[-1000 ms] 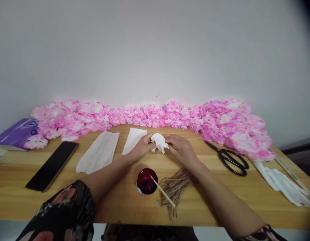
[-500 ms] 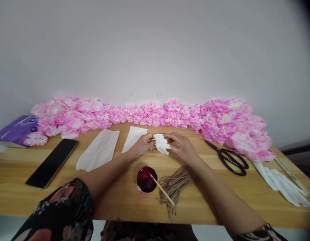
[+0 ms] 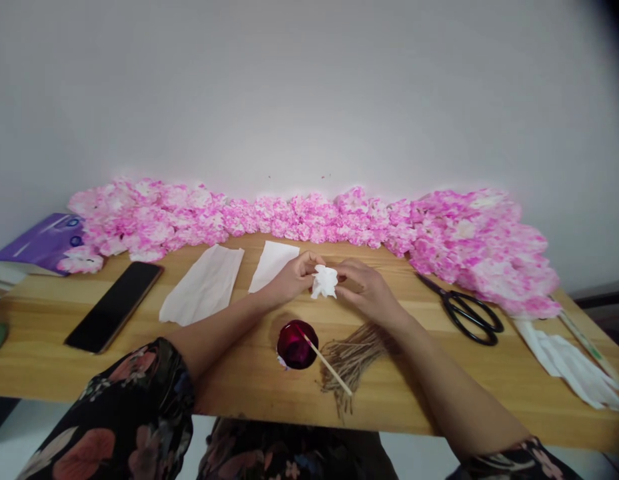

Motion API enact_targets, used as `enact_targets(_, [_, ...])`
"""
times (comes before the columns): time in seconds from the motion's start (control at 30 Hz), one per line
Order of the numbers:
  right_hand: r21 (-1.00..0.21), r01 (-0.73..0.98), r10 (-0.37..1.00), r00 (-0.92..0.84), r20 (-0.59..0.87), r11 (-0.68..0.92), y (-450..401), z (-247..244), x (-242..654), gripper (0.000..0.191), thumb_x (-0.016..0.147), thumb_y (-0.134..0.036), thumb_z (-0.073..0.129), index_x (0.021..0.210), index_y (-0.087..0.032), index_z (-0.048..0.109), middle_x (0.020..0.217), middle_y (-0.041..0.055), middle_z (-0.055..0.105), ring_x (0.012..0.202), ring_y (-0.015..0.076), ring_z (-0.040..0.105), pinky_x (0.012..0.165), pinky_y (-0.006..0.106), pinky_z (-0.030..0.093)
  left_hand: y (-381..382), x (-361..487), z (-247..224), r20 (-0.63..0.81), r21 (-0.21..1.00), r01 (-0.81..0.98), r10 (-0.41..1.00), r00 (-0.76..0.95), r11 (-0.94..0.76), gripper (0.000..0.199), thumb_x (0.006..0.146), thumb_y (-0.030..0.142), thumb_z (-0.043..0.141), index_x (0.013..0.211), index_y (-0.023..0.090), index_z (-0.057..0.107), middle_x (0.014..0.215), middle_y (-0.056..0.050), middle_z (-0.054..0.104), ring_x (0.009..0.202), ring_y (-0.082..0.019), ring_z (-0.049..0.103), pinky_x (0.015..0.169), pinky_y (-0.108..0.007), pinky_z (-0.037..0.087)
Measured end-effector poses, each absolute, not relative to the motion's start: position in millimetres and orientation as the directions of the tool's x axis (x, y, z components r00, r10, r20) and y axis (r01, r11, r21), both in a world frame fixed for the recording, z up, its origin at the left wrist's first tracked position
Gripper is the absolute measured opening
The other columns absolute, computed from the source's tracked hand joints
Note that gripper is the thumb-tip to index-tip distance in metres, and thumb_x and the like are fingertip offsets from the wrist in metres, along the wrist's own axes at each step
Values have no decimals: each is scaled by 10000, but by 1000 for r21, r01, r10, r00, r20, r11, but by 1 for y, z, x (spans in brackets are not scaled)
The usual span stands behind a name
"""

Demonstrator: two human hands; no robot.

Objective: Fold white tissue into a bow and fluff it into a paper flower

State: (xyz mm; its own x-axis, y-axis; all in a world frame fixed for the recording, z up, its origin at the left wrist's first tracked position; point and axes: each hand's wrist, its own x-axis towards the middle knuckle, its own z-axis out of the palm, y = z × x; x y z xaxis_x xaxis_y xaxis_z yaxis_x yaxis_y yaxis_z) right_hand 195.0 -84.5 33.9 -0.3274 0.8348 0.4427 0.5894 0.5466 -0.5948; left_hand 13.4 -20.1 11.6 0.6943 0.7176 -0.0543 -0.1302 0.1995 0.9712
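Between my two hands is a white crumpled tissue-paper flower point(image 3: 324, 282), held up over the middle of the table. My left hand point(image 3: 295, 275) pinches its left side with fingers closed. At its right side, the curled thumb and fingers of my right hand point(image 3: 363, 288) touch the paper's edge. Below, nearer to me, stands a small cup of dark magenta liquid point(image 3: 295, 345) with a thin wooden stick point(image 3: 329, 367) leaning out of it. A bundle of thin brown stems point(image 3: 357, 353) lies to the cup's right, partly under my right forearm.
Pink and white paper flowers point(image 3: 299, 219) are heaped along the wall. Flat white tissue sheets point(image 3: 204, 285) and a black phone point(image 3: 114, 307) lie at left, near a purple packet point(image 3: 42, 241). Black scissors point(image 3: 472, 317) and white gloves point(image 3: 569, 363) lie at right.
The white flower has turned in my fingers, its ruffled edge now facing down toward me. My view has shifted slightly, so the table appears higher and further right.
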Motion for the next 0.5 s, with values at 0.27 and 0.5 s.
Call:
enact_targets(0.27, [-573,616,823,-244,513,540,-84,28,197,186,888,-280,567,1038,-212,655,896,71,663,819,214,589,731,337,445,-20,15,11,-13,976,-156,758,652,151,384,671,332,753,906,158,504,761,-7,651,579,-77,549,531,-186,405])
enact_targets(0.5, [-580,613,828,-249,502,536,-81,25,198,176,917,-298,508,1005,-192,617,901,76,632,823,211,568,721,327,431,-19,15,6,-32,981,-128,777,629,144,266,642,256,712,747,157,489,675,9,634,551,-73,551,542,-193,413])
